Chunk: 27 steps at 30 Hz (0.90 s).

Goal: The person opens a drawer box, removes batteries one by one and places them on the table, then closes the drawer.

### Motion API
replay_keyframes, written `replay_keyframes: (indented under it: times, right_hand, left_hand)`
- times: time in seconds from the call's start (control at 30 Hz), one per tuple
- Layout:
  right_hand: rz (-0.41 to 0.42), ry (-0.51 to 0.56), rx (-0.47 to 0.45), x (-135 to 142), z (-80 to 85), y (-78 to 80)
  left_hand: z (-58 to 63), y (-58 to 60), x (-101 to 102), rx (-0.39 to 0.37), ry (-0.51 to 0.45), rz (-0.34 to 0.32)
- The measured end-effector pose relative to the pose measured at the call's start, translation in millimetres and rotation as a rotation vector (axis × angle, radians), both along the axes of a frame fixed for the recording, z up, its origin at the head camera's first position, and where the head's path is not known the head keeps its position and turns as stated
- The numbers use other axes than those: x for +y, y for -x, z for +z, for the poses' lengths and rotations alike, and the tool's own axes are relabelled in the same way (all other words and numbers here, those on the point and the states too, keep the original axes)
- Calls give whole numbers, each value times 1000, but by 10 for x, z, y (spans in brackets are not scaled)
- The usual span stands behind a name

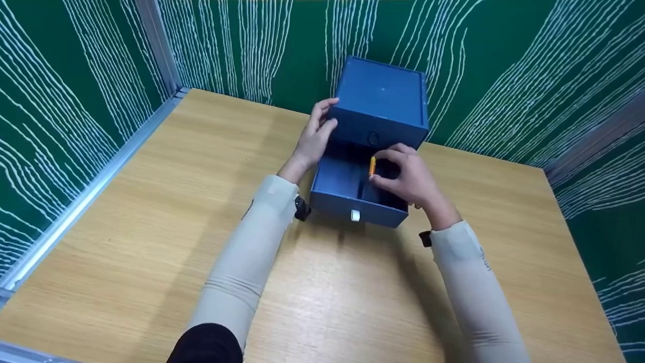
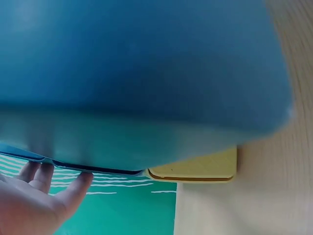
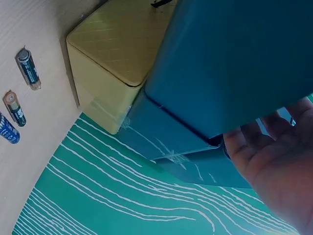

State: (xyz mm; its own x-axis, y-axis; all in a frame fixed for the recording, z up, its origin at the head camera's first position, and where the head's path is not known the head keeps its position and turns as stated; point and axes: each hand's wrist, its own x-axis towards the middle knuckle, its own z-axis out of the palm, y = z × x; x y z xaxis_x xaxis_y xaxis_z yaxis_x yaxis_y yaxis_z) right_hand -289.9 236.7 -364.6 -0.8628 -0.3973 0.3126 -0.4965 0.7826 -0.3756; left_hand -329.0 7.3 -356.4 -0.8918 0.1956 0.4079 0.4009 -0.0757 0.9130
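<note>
Hands over the light-brown wooden table (image 1: 322, 307): my left hand (image 1: 313, 140), fingers extended, touches the blue, box-shaped cabinet (image 1: 382, 93). Beneath its upper front, the blue rectangular drawer (image 1: 333, 202) stands pulled out, and my right hand (image 1: 415, 176) pinches a slim orange-yellow cylinder (image 1: 372, 166) over it.

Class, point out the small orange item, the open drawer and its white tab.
Small orange item (image 1: 373, 166), head view, middle of its side.
Open drawer (image 1: 332, 203), head view, front panel beside the tab.
White tab (image 1: 356, 216), head view, centre of its face.
</note>
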Motion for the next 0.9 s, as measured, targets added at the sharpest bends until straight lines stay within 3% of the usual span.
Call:
replay_keyframes:
  times: [0.33, 0.57, 0.73, 0.9]
  right_hand:
    - [-1, 27, 56, 30, -9, -96]
    - [-18, 24, 45, 39, -27, -170]
    - [-23, 33, 39, 43, -36, -199]
    - [-25, 44, 26, 31, -25, -219]
  left_hand:
    - [139, 67, -18, -142, -4, 90]
    - [150, 132, -33, -238, -49, 126]
    - [130, 150, -38, -236, -97, 90]
    - [143, 120, -23, -205, -91, 103]
